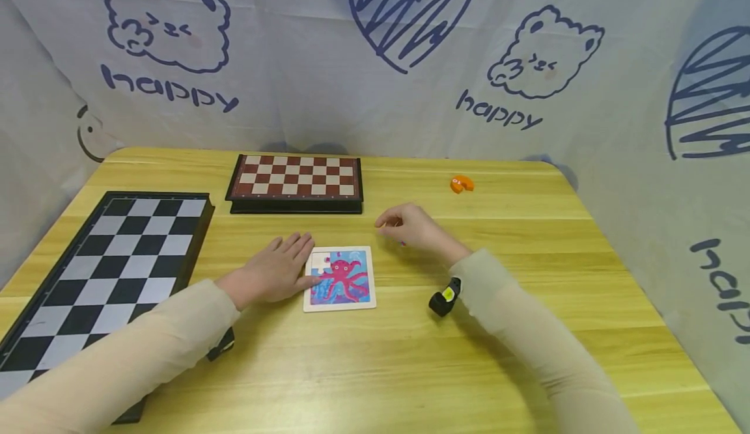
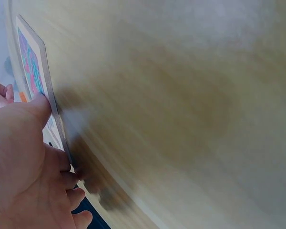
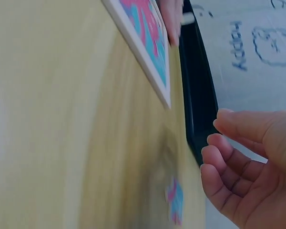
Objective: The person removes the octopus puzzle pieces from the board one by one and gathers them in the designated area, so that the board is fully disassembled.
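A square jigsaw puzzle (image 1: 342, 287) with a pink octopus on blue lies in a pale frame; its upper left part shows bare white backing. My left hand (image 1: 272, 271) rests at the left side of the puzzle, fingers stretched out and thumb over the frame's edge. To the right of the puzzle, my right hand (image 1: 413, 226) hovers with fingers loosely bent; the right wrist view shows a gap between thumb and fingertips, with nothing in it. Below that hand, a blue and pink puzzle piece (image 3: 175, 200) lies on the table, mostly hidden by the hand in the head view.
A brown and white chessboard case (image 1: 295, 187) sits behind the puzzle. The larger black and white chessboard (image 1: 111, 278) lies at the left. A small orange curved object (image 1: 461, 183) is at the back right of the wooden table (image 1: 375, 369). A drawn-on white cloth (image 1: 293, 108) hangs behind.
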Demonstrator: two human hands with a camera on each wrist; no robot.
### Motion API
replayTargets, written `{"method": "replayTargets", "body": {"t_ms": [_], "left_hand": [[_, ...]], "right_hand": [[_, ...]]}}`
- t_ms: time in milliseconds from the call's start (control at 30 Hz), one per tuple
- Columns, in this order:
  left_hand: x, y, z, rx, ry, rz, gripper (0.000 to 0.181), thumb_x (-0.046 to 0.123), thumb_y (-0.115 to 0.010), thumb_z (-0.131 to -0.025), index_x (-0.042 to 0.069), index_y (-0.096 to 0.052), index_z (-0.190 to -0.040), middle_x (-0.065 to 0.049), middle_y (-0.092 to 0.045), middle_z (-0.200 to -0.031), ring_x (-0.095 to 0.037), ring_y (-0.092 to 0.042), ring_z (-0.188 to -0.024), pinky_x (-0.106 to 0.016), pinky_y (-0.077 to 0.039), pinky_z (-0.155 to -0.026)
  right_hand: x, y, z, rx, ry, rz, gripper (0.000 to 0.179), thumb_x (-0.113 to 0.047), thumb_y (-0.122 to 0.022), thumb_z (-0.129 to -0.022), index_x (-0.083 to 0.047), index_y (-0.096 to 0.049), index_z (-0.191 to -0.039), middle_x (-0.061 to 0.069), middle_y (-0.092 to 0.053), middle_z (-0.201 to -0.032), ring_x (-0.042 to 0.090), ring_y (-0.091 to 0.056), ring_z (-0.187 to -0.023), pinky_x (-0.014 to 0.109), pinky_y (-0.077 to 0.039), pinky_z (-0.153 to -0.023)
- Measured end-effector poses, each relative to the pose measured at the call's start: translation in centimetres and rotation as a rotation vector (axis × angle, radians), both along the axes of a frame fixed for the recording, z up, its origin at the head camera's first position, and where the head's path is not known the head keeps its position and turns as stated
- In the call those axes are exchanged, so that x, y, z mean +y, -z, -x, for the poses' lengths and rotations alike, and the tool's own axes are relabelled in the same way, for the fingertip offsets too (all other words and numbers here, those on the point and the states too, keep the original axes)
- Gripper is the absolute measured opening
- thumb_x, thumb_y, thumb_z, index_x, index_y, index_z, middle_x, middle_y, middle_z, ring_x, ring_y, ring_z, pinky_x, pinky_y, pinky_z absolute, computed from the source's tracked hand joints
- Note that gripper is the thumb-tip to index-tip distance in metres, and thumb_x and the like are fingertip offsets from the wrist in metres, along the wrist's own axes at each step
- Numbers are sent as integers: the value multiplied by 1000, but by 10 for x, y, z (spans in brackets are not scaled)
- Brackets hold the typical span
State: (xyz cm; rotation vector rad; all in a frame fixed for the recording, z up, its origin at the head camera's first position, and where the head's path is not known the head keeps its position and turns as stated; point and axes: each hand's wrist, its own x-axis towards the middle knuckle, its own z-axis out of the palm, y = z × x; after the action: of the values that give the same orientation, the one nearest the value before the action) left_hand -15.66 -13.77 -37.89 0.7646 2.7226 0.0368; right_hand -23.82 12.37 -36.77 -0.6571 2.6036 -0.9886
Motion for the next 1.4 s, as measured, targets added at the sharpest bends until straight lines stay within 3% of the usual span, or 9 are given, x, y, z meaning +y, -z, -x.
{"method": "replayTargets", "body": {"t_ms": [333,500,700,967,1400], "left_hand": [[0,1,2,-3,-10,11,76,50,-36,-96,-7,-20,-143,-23,-17,-148,-38,-13,-135,-52,-12,-107],[1,-1,2,-6,-10,13,75,49,-36,-96,-7,-20,-143,-23,-17,-148,-38,-13,-135,-52,-13,-107],[1,0,2,-1,0,17,75,49,-36,-96,-7,-20,-143,-23,-16,-148,-38,-13,-135,-52,-13,-107],[1,0,2,-7,-10,16,75,50,-36,-96,-7,-20,-143,-23,-16,-148,-38,-13,-135,-52,-13,-107],[0,0,1,-3,-7,28,75,49,-37,-96,-7,-21,-143,-23,-17,-148,-38,-14,-135,-53,-14,-107]], "right_hand": [[-36,7,-22,-8,-215,-44,19,-15,-66,-87,-10,-68,-105,-3,-60,-83,13,-50,-72,22,-43,-62],[-49,9,-26,61,-327,-111,23,-17,-67,-86,-11,-68,-108,-4,-58,-80,12,-51,-71,21,-45,-63],[-58,13,-28,124,-386,-214,30,-23,-66,-87,-14,-66,-115,-6,-53,-82,11,-48,-73,21,-42,-64],[-62,14,-29,115,-387,-254,33,-24,-67,-86,-15,-65,-118,-4,-51,-82,13,-46,-73,21,-41,-63],[-63,15,-28,31,-314,-147,26,-18,-71,-82,-17,-66,-107,0,-49,-93,15,-45,-83,24,-41,-69]]}}
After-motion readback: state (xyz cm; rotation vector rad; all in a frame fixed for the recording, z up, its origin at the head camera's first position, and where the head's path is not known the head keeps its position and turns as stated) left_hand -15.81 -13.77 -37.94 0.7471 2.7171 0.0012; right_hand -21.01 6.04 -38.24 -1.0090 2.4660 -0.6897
